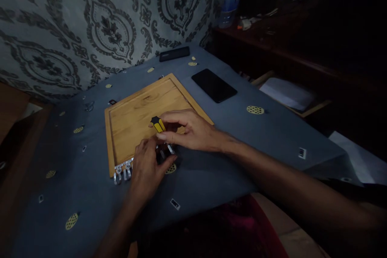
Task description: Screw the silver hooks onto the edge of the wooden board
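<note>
My right hand (189, 131) is closed around the yellow-and-black handle of a screwdriver (159, 124), which stands tilted over the near edge of a wooden board (130, 129). The screwdriver's tip is hidden. At that same edge my left hand (146, 165) is closed, its thumb and fingers around a shiny metal hook (171, 149). Beyond my left fingers, more metal hooks (122, 171) are fixed along the board's near left edge. The board has a raised rim and lies flat on the blue patterned tablecloth (211, 173).
A black phone (214, 85) lies right of the board, and a dark flat case (174, 53) rests by the patterned wall. Small metal parts (89, 106) sit to the left. A plastic bottle (229, 8) stands on the dark furniture at back right, above an open drawer (287, 92).
</note>
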`<act>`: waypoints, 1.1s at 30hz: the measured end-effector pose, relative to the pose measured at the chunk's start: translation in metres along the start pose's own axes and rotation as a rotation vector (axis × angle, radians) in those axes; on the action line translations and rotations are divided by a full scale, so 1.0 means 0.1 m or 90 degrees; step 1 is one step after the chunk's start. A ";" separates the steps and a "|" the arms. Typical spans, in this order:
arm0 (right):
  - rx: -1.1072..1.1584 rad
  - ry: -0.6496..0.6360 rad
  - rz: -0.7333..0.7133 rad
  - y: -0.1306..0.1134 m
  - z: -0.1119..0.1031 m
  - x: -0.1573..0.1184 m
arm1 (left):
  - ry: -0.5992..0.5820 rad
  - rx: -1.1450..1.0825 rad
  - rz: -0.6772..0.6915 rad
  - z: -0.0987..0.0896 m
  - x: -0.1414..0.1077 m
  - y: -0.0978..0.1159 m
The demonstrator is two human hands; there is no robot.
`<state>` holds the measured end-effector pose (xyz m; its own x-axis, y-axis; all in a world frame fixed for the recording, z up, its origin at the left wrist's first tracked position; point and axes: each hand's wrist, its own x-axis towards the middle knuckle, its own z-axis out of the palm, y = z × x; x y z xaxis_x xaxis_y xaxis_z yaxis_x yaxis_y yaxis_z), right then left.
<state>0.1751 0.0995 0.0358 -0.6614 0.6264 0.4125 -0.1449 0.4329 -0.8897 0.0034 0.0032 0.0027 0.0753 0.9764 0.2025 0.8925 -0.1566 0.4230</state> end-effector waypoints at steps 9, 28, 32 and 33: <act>0.109 0.002 0.029 0.06 0.04 0.00 | -0.005 0.030 -0.013 0.01 0.00 0.00; 0.115 0.291 -0.009 0.03 0.20 -0.02 | -0.013 0.002 -0.002 0.01 -0.01 0.00; 0.098 0.313 -0.008 0.05 0.11 0.01 | -0.015 -0.015 -0.012 0.00 -0.01 0.00; 0.087 0.294 -0.002 0.07 0.10 0.02 | -0.016 -0.014 -0.014 0.00 -0.01 0.00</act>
<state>0.1653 0.0969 0.0284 -0.2692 0.8608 0.4318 -0.2619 0.3660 -0.8930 0.0030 0.0021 0.0020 0.0675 0.9828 0.1718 0.8840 -0.1388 0.4463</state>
